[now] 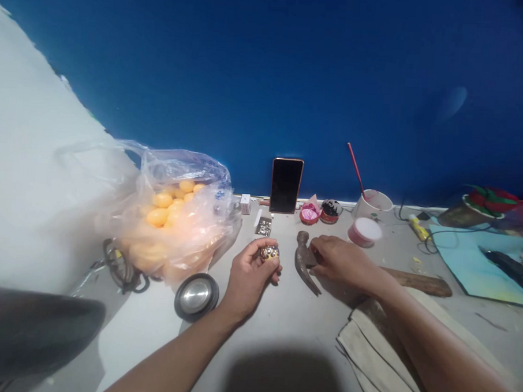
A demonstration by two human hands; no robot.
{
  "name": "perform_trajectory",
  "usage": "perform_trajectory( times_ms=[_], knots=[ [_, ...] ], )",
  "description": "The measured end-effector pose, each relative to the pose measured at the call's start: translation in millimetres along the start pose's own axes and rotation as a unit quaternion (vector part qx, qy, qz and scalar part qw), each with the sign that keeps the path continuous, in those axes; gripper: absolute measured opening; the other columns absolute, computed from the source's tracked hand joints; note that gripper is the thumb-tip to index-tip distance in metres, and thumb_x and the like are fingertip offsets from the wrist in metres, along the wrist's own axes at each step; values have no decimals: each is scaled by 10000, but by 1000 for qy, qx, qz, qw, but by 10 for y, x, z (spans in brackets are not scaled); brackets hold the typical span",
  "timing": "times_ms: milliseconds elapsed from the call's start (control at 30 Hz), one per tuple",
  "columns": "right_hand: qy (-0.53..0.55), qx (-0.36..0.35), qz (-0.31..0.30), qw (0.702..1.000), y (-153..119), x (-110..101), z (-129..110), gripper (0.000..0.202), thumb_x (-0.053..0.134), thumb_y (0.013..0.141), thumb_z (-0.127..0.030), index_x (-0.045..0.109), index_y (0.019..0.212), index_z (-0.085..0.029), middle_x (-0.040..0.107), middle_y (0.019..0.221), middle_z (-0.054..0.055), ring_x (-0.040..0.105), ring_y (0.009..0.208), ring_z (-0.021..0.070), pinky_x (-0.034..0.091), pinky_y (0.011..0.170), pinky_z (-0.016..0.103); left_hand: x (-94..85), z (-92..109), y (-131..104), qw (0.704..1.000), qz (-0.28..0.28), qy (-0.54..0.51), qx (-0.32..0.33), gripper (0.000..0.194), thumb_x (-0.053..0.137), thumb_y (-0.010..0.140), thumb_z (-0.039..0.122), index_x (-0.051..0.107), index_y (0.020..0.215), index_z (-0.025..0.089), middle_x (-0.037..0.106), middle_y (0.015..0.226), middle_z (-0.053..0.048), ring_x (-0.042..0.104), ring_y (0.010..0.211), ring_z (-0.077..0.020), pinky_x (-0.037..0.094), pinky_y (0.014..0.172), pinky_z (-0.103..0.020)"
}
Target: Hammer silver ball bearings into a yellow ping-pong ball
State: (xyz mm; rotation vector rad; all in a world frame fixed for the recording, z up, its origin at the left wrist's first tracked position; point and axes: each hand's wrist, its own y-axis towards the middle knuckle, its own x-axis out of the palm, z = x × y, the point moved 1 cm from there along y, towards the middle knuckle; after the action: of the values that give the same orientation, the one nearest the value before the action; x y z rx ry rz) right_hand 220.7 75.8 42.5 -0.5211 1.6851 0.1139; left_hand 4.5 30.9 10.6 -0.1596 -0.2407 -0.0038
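Observation:
Between the thumb and fingers of my left hand (255,271) is a small yellow ball (270,253) covered with shiny silver studs. My right hand (339,258) is closed round the handle of a claw hammer (302,258), close to its head. The hammer lies across the table, its wooden handle end (426,283) showing beyond my wrist. Just past my left hand sits a little clear box (263,227) of silver studs. A round metal lid-like dish (196,297) with a dark rim lies left of my left wrist.
A plastic bag (188,175) of yellow balls fills the left. A phone (287,185) leans on the blue wall, beside two small decorated balls (310,214). Farther right are a white cup (376,204), a pink-and-white tub (364,232), a cloth (373,357) and a light-blue sheet (467,251).

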Motion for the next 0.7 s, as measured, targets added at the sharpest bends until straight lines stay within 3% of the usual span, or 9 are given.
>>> perform_trajectory(
  times_ms=[133, 233, 300, 367, 433, 500, 700],
  knots=[
    [-29, 11, 10, 999, -13, -44, -76, 111, 580, 902, -247, 630, 960, -166, 715, 1036, 140, 658, 918, 265, 357, 670, 317, 16, -62, 11, 1000, 3, 3, -13, 472, 774, 712, 223, 577, 1140, 182, 669, 722, 23, 638, 584, -130, 526, 571, -250],
    [14, -2, 49, 999, -72, -102, -120, 167, 516, 949, -231, 655, 1018, -169, 738, 1047, 130, 681, 891, 240, 407, 686, 302, 23, -120, 14, 1000, 2, 7, -2, 461, 773, 707, 235, 581, 1126, 201, 657, 815, 18, 638, 672, -132, 515, 580, -238],
    [53, -24, 111, 992, -132, -129, -150, 229, 525, 954, -259, 680, 1108, -192, 757, 1099, 109, 701, 893, 227, 448, 701, 292, 28, -135, 16, 1000, 7, 18, 21, 428, 767, 700, 217, 590, 1089, 202, 660, 870, 12, 635, 764, -131, 525, 664, -238],
    [55, -44, 213, 975, -203, -152, -184, 275, 556, 950, -328, 714, 1154, -232, 777, 1110, 83, 718, 877, 225, 479, 701, 294, 31, -134, 18, 998, 15, 45, 39, 387, 752, 698, 197, 583, 1046, 202, 646, 861, 20, 614, 782, -127, 508, 691, -233],
    [11, -62, 310, 949, -274, -168, -231, 291, 566, 954, -404, 761, 1104, -249, 800, 1009, 74, 722, 796, 226, 486, 674, 306, 34, -129, 19, 995, 17, 85, 47, 348, 733, 705, 186, 567, 1010, 208, 619, 822, 37, 578, 733, -119, 475, 659, -230],
    [-47, -91, 366, 925, -332, -173, -292, 315, 551, 972, -427, 787, 1044, -231, 800, 903, 86, 711, 717, 221, 469, 634, 308, 35, -130, 18, 990, 8, 130, 54, 314, 712, 714, 171, 562, 987, 213, 597, 789, 48, 548, 702, -116, 445, 639, -230],
    [-103, -173, 334, 921, -378, -142, -427, 268, 539, 985, -328, 769, 1065, -215, 792, 916, 64, 678, 617, 180, 383, 534, 288, 35, -153, 11, 989, -27, 131, 63, 288, 711, 731, 197, 586, 990, 214, 607, 805, 42, 532, 709, -127, 422, 640, -237]
  ],
)
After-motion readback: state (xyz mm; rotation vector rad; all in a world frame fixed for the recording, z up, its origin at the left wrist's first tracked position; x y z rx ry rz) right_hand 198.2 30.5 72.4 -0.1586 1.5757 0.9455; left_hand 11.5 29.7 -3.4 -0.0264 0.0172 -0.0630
